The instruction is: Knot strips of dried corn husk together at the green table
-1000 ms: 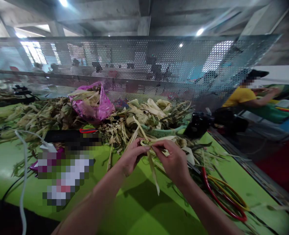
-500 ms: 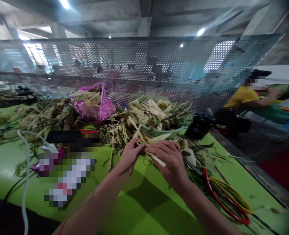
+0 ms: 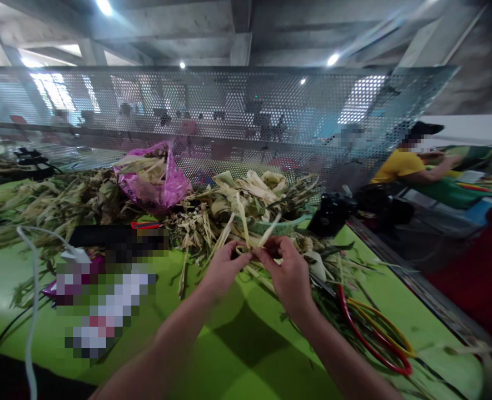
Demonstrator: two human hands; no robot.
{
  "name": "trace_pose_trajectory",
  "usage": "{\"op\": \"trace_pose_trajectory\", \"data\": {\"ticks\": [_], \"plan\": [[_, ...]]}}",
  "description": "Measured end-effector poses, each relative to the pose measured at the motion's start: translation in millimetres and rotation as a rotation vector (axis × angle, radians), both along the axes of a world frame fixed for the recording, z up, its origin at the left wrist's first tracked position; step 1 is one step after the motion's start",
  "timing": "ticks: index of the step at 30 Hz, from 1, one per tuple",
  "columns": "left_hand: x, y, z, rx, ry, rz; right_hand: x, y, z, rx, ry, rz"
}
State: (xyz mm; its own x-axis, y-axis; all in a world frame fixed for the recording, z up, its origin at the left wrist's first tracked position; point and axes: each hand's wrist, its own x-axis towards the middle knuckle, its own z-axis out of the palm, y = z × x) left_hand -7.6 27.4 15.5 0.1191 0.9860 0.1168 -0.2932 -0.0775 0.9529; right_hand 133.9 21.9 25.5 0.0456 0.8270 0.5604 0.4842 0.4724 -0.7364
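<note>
My left hand [image 3: 223, 268] and my right hand [image 3: 286, 268] meet above the green table [image 3: 237, 355], both pinched on pale dried leaf strips [image 3: 246, 225]. The strips stick up from between my fingertips and fan out in several directions. Just behind my hands lies a heap of dried husks and leaves [image 3: 246, 194]. A teal basket rim [image 3: 289, 225] shows in that heap.
A pink plastic bag [image 3: 154, 178] full of husks sits at the back left. Red and yellow rings [image 3: 374, 333] lie at the right. A white cable [image 3: 31, 300] runs down the left. A perforated metal screen [image 3: 229, 111] walls the far side; a person in yellow [image 3: 399, 166] sits beyond.
The strip that hung down a second ago has been folded up; its ends now point upward between my fingertips. My hands have stayed close together in the same spot.
</note>
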Motion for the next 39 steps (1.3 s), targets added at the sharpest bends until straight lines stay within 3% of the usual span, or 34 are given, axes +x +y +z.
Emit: {"op": "trace_pose_trajectory", "data": {"ticks": [3, 5, 8, 11, 14, 17, 20, 23, 27, 31, 36, 39], "plan": [[-2, 0, 1.7, -0.087, -0.096, 0.106, -6, -4, 0.2, -0.041, 0.057, 0.056], [-4, 1, 2.6, -0.137, -0.151, 0.154, -9, -4, -1.1, -0.171, 0.143, 0.138], [-6, 3, 2.1, -0.182, -0.197, 0.167, -10, -1, -4.2, -0.356, 0.343, 0.185], [-6, 4, 0.7, -0.192, -0.198, 0.146, -9, 3, -6.1, -0.402, 0.448, 0.212], [-5, 4, 0.6, -0.182, -0.136, 0.153, -8, 2, -4.7, -0.305, 0.412, 0.232], [-4, 5, 0.1, -0.11, -0.005, 0.167, -5, 0, -1.1, -0.077, 0.181, 0.124], [-3, 6, -3.0, 0.042, 0.099, 0.105, 0, -1, 1.7, 0.169, -0.115, 0.119], [-1, 4, -5.3, 0.155, 0.15, -0.007, 3, 1, 2.4, 0.244, -0.234, 0.151], [-2, -2, -1.7, 0.184, 0.194, -0.142, 3, 3, 3.8, 0.106, -0.098, 0.092], [-3, -5, 2.9, 0.199, 0.229, -0.136, 1, 4, 4.6, -0.079, 0.102, 0.08], [-1, -5, 5.8, 0.129, 0.146, -0.142, 1, 8, 2.7, -0.334, 0.469, 0.24], [-2, -5, 6.0, 0.014, 0.125, -0.205, 4, 7, 7.4, -0.388, 0.539, 0.314]]}}
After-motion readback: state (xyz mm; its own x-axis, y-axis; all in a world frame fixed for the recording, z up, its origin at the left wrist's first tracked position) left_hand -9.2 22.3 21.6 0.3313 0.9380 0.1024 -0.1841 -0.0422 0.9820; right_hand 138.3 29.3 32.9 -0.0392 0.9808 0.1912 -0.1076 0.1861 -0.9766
